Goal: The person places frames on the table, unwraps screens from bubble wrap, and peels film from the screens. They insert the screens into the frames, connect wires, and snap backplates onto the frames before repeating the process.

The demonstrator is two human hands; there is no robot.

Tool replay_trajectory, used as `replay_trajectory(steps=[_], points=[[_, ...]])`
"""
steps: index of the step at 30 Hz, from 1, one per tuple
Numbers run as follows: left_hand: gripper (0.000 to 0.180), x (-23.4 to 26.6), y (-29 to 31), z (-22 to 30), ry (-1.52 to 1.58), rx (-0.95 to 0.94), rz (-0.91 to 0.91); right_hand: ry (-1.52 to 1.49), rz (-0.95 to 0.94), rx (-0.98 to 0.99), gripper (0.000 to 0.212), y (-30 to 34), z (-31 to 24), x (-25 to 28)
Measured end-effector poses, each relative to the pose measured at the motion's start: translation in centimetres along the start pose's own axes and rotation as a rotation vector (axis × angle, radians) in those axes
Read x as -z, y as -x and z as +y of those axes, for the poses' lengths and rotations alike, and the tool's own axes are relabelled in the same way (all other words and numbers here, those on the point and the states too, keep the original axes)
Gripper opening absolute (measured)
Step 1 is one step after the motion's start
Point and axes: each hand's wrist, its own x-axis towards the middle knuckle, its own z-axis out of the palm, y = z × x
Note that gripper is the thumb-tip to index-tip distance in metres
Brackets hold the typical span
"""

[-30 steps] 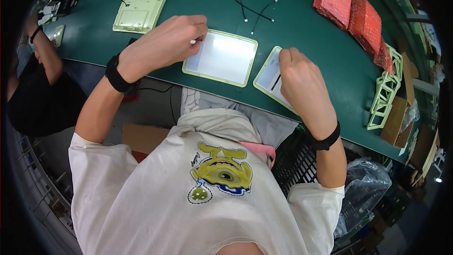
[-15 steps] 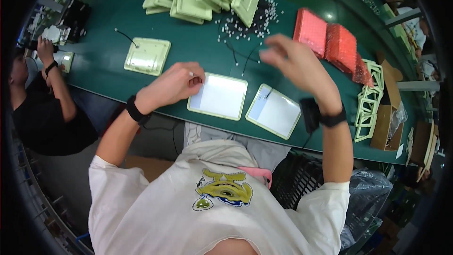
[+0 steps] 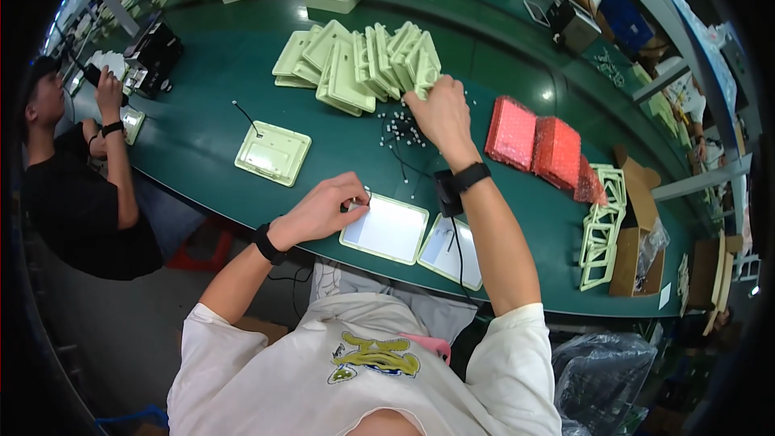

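Observation:
My left hand [image 3: 329,208] is closed in a pinch at the upper left corner of a framed white panel [image 3: 386,228]. A tiny white-tipped cable [image 3: 368,191] shows at its fingertips. Stretched out over the table, my right hand [image 3: 446,117] has its fingers around the near edge of a pale green plastic casing [image 3: 425,71] at the right end of a leaning pile. Its fingertips are partly hidden. Under that hand lie several loose black cables with white connectors [image 3: 401,131]. A second framed panel [image 3: 449,254] lies beside the first, partly behind my right forearm.
A pale green casing [image 3: 273,153] with a black cable lies to the left. Red bubble-wrapped packs [image 3: 533,137], pale green frames [image 3: 604,226] and an open cardboard box [image 3: 638,254] stand on the right. A co-worker [image 3: 89,186] sits at far left.
The view has tilted up, showing more of the far table. My right hand has gone from above the loose cables to the casing pile. My left hand stays at the panel's corner.

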Motion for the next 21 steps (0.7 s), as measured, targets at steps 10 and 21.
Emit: replay_trajectory(steps=[10,21], points=[[0.015,0.4,-0.6,1.6,0.379,0.349,-0.068,-0.207,-0.019,-0.118,0.049,0.6,5.3,5.1],[0.018,-0.8,-0.5,1.2,0.662,0.49,0.115,-0.125,-0.136,0.625,0.037,13.9,0.8,11.3]])
